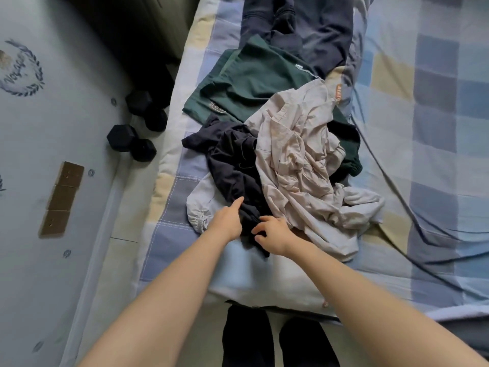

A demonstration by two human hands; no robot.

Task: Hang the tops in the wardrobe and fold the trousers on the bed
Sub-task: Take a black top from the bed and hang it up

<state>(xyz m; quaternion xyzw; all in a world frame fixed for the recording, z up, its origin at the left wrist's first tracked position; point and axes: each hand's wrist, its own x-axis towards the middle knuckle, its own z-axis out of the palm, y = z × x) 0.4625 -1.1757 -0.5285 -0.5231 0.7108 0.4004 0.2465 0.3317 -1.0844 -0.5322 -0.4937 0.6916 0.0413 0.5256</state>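
The person's dark trouser legs (277, 340) stand at the foot of a bed (436, 181) covered in a blue, grey and pale yellow check sheet. Both bare arms reach out over the near edge. The left hand (229, 221) lies on a dark navy garment (232, 165), fingers mostly straight and a fingertip pressed into the cloth. The right hand (272, 235) has its fingers curled, pinching the near hem of the same navy garment. Just right of it, touching and partly overlapping, lies a crumpled beige shirt (299, 165). A pale grey garment (201, 205) shows beneath the pile at the left. Beyond lies a dark green top (248, 80), spread fairly flat, and farther still a navy piece (317, 30). Left of the bed, two black dumbbells (137, 128) rest on the floor beside a pale printed surface (53, 128).
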